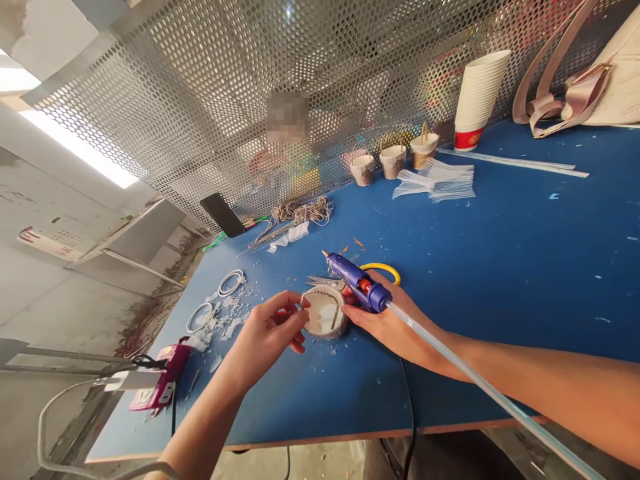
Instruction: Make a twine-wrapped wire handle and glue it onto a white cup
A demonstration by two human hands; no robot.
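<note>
A small pale basket sits low over the blue table, its opening turned up toward me. A thin twisted cord curves across the inside of it. My left hand pinches at the left rim, where one end of the cord appears. On the other side, my right hand grips a blue hot glue gun, its nozzle pointing up and left, while the fingertips touch the basket's right rim. A long clear glue stick runs out of the gun's back. Behind the basket lie scissors with yellow handles, partly hidden.
Three small handled baskets, white strips and stacked paper cups stand along the perforated metal screen. Cord bundles and a phone are at back left. White rings, scraps and a pink power strip lie left.
</note>
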